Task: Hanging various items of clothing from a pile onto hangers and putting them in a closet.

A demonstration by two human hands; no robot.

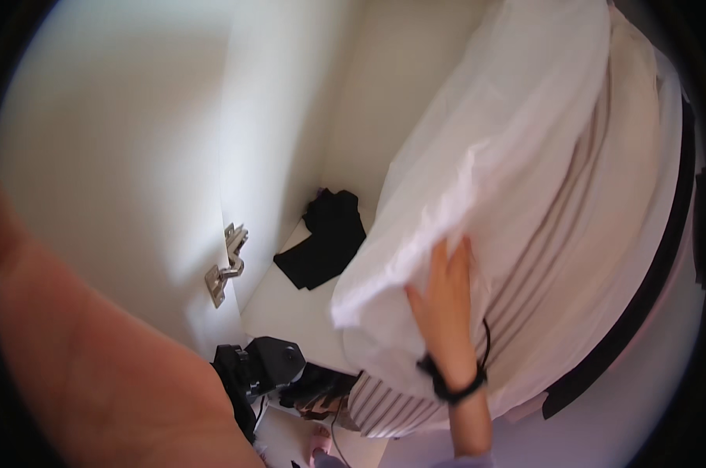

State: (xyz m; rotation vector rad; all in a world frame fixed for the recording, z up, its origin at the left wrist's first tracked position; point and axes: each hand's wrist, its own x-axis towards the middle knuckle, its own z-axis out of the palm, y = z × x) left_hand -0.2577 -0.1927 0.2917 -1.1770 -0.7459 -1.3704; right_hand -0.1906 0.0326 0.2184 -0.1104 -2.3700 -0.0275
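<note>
A large white cloth garment (505,134) hangs at the right, beside striped cloth (400,403) and other pale garments. My right hand (446,298), with a black band (455,386) at the wrist, lies against the white cloth; its fingers are slightly apart, and whether they pinch the fabric is unclear. My left hand (107,351) is very near the camera at the lower left, large and blurred, with its fingers cut off by the frame. A folded black cloth (329,240) lies on the white cabinet shelf (294,316), left of the hanging garment.
At the left stands a white cabinet door (113,146) on a metal hinge (227,266). A black device (265,368) is below the hinge, near a thin cable (336,439). Dark and brown items (324,403) are under the shelf. A pink slipper (319,441) shows at the bottom.
</note>
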